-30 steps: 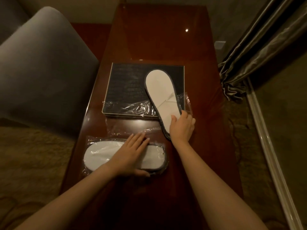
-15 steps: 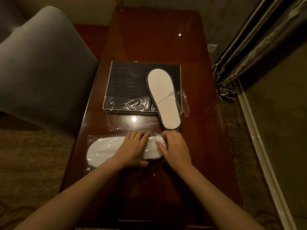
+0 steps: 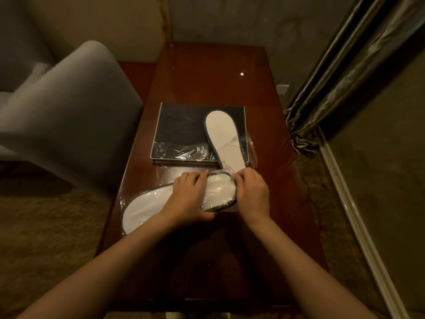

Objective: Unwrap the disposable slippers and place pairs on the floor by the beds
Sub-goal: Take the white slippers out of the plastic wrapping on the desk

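Note:
A white disposable slipper pack (image 3: 147, 208) in clear plastic lies across the dark wooden table (image 3: 207, 74). My left hand (image 3: 188, 199) grips the pack around its middle. My right hand (image 3: 251, 192) pinches the plastic at the pack's right end, where a dark-edged slipper shows. An unwrapped white slipper (image 3: 224, 139) with a dark rim lies sole up, partly on a black tray (image 3: 181, 125). Empty clear wrapping (image 3: 181, 150) lies crumpled on the tray's near edge.
A grey upholstered chair (image 3: 69, 111) stands close to the table's left side. Heavy curtains (image 3: 340, 72) hang at the right above a pale floor rail (image 3: 358, 215). Carpet surrounds the table. A wall socket (image 3: 282, 88) sits beyond the table's right edge.
My right hand left the unwrapped slipper and came down to the right end of the wrapped pack. My left hand closed around the pack, whose right end has lifted and turned slightly.

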Tool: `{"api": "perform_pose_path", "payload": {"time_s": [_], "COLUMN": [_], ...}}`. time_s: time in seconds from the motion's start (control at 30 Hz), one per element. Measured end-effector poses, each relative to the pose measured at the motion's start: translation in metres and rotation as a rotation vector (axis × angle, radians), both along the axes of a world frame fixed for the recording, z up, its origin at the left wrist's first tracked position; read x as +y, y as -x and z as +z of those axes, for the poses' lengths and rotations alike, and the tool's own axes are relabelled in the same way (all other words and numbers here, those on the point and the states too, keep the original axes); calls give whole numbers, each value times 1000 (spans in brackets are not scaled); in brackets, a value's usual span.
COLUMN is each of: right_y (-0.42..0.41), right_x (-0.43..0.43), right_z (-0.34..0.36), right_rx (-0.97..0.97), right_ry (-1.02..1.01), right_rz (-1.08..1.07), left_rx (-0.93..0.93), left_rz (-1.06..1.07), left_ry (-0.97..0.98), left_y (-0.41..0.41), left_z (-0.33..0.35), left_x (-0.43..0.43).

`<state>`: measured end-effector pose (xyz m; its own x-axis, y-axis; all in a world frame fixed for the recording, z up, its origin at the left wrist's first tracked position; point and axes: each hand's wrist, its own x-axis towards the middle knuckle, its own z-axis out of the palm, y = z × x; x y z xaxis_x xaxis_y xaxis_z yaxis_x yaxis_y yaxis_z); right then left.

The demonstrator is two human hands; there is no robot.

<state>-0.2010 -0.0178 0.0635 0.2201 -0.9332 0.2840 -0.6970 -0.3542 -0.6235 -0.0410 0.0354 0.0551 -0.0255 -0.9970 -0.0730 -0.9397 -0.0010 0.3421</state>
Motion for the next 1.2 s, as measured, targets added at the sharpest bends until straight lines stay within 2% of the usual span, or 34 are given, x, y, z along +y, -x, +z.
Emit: {"api": "perform_pose_path", "payload": {"time_s": [0.1, 0.17, 0.27, 0.33, 0.43, 0.6, 0.67, 0.87, 0.93, 0.97, 1.03, 1.1, 1.13, 1.2], "right_y": [4, 9, 16, 21, 25, 33, 41, 48, 47, 46, 44, 38, 33, 24], "right_x": [-8, -12, -12, -10, -7, -4, -4, 1, 4, 5, 8, 8, 6, 3], "right_z": [14, 19, 22, 23, 23, 29, 31, 28, 26, 27, 34, 45, 49, 51], "right_rx": [-421, -633, -836, -791, -595, -303, -299, -554, -533, -468, -349, -302, -271, -183], "right_ry": [-226, -392, -729, -795, -777, -587, -565, -758, -792, -716, -379, -114, -95, -244], "right_rz": [-242, -368, -382, -305, -201, -161, -159, -173, -177, -188, -199, -75, 16, 142], "left_rx": [111, 150, 133, 114, 78, 92, 104, 89, 28, -12, -79, -124, -138, -146], "left_rz": [29, 31, 13, 17, 17, 18, 27, 13, -10, -28, -56, -74, -82, -92], "left_ry": [28, 76, 99, 102, 107, 86, 98, 69, 67, 75, 96, 125, 134, 148], "left_y": [-5, -8, -9, -12, -15, -14, -15, -16, -15, -15, -16, -16, -15, -12], "left_z": [12, 18, 25, 28, 32, 37, 39, 38, 36, 36, 37, 37, 38, 40], "left_x": [4, 5, 7, 7, 7, 6, 7, 9, 9, 9, 9, 9, 8, 7]}}
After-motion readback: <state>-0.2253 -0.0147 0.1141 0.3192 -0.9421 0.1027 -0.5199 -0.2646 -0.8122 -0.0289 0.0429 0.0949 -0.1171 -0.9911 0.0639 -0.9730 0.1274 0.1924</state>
